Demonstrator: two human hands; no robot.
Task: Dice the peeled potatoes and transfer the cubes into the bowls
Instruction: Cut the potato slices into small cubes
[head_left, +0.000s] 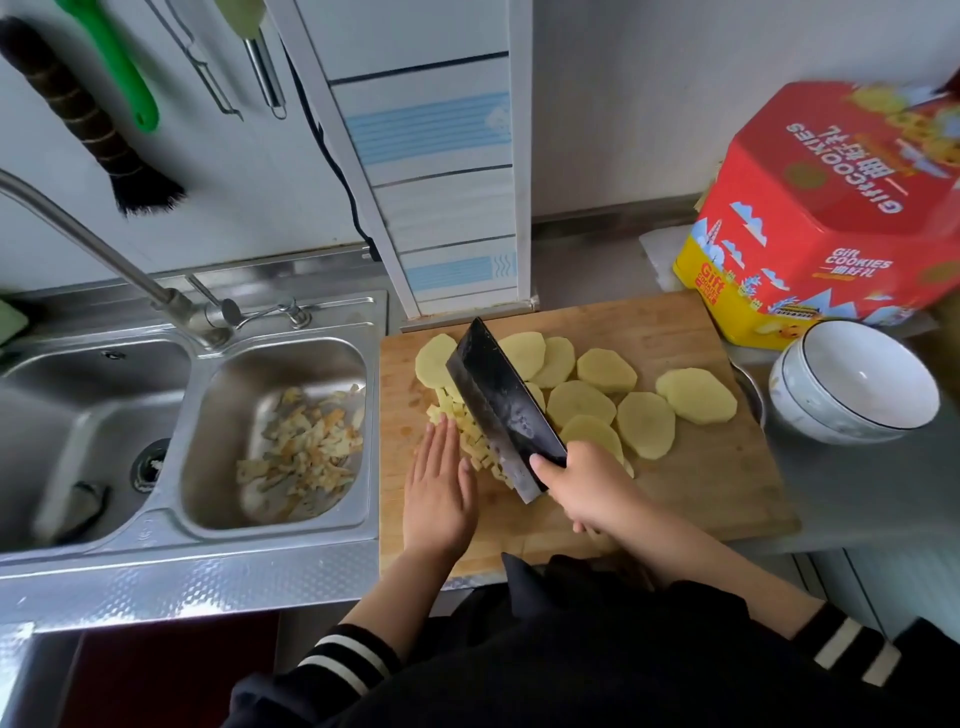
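A wooden cutting board holds several pale potato slices spread across its middle and right. A small heap of potato cubes lies near the board's left side. My right hand grips the handle of a dark cleaver, whose blade is tilted against the right side of the cubes. My left hand is flat, fingers together, pressed against the left side of the cubes. Stacked white bowls stand right of the board.
A steel double sink sits left of the board, its right basin holding potato peels. A faucet arches over it. A red and yellow cookie tin stands behind the bowls. Brushes hang on the wall.
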